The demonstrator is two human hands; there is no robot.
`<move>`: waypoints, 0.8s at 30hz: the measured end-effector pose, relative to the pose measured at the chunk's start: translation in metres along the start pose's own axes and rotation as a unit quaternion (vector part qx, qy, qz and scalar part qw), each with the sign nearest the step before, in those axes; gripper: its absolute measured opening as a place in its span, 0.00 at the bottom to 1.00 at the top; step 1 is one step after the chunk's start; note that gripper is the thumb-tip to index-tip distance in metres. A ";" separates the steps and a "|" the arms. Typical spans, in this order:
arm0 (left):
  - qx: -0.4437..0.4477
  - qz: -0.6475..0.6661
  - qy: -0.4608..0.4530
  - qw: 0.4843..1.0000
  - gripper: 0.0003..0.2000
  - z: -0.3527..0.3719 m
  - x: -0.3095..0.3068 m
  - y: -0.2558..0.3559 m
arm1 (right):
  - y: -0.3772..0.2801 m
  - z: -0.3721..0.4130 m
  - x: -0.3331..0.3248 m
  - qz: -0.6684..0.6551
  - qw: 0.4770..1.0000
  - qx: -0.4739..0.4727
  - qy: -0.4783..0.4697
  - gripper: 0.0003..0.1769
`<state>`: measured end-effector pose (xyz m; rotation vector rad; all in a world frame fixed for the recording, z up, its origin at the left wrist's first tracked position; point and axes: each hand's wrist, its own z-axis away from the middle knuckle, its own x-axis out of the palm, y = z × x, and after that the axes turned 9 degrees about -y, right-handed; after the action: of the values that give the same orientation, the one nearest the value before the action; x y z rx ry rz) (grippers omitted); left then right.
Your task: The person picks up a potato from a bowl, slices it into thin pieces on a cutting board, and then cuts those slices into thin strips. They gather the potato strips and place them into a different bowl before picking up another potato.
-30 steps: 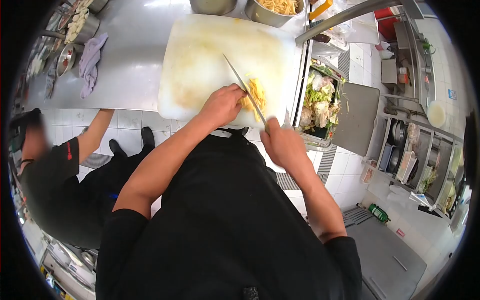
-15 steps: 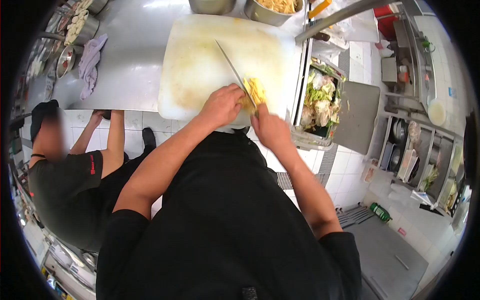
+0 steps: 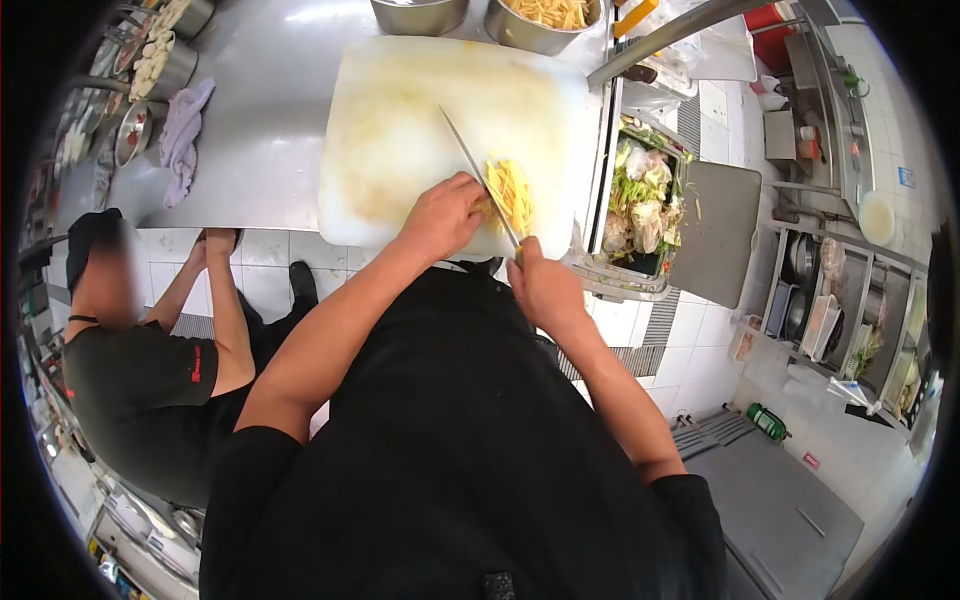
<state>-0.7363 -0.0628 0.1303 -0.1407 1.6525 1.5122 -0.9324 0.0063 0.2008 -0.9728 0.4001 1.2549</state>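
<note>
A large white cutting board (image 3: pixel 420 120) lies on the steel counter (image 3: pixel 265 110). Near its front right corner sits a pile of yellow strips (image 3: pixel 512 190). My left hand (image 3: pixel 440 215) presses down on the left end of that pile, fingers curled. My right hand (image 3: pixel 540 285) grips the handle of a long knife (image 3: pixel 478 175), whose blade slants up and left across the board beside the strips.
Two steel bowls stand behind the board; the right bowl (image 3: pixel 545 18) holds more yellow strips. A bin of vegetable scraps (image 3: pixel 640 200) sits right of the board. A purple cloth (image 3: pixel 180 135) and small dishes lie far left. A person in black (image 3: pixel 140 370) crouches at my left.
The knife has slid forward then back toward me through the strips, my right hand following it. The person at my left has shifted and set both hands on the counter edge.
</note>
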 end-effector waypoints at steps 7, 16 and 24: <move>0.009 -0.017 0.042 0.999 0.13 0.011 -0.008 0.001 | -0.015 -0.020 -0.031 -0.021 0.996 -0.038 0.077 0.18; 0.026 -0.025 0.007 0.999 0.13 0.001 -0.002 -0.004 | -0.004 0.045 -0.027 0.047 0.998 0.006 -0.031 0.16; 0.012 -0.037 -0.019 0.999 0.12 -0.002 -0.004 -0.002 | -0.009 0.001 -0.029 0.053 0.997 -0.045 0.020 0.15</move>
<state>-0.7338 -0.0665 0.1311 -0.1581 1.6179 1.4310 -0.9332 -0.0102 0.2258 -1.0652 0.4335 1.3604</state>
